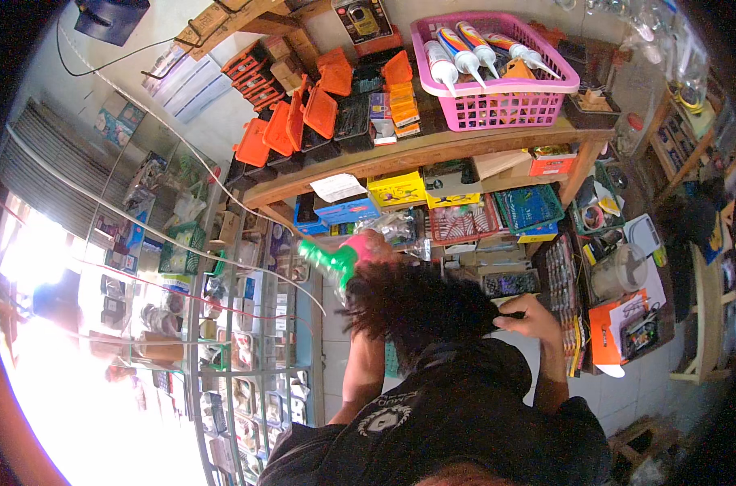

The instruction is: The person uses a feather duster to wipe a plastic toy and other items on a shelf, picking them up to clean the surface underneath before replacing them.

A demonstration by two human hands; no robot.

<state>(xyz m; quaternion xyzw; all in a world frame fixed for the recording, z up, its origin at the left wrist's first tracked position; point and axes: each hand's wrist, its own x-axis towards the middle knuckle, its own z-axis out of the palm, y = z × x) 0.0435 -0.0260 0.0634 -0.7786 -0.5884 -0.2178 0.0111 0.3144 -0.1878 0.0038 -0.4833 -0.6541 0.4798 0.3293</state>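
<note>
Before me is a mass of dark, frizzy hair (429, 304), seemingly a person's head, with no face in sight. My left hand (377, 243) reaches past the hair's far left side. It grips a green and pink hand-held item (331, 261), blurred and partly hidden, so its exact kind is unclear. At the right edge of the hair, the thumb and forefinger of my right hand (529, 316) pinch some of it. My black shirt (465, 419), which bears a printed emblem, fills the lower middle. Both forearms are bare.
A wooden shelf (429, 149) holds orange-lidded boxes (265, 136) and a pink basket (501, 109) of sealant cartridges (459, 51). Glass display shelving (240, 370) stands left. A clear plastic tub (617, 273) stands on the right-hand table. Cables (180, 243) hang across the left side.
</note>
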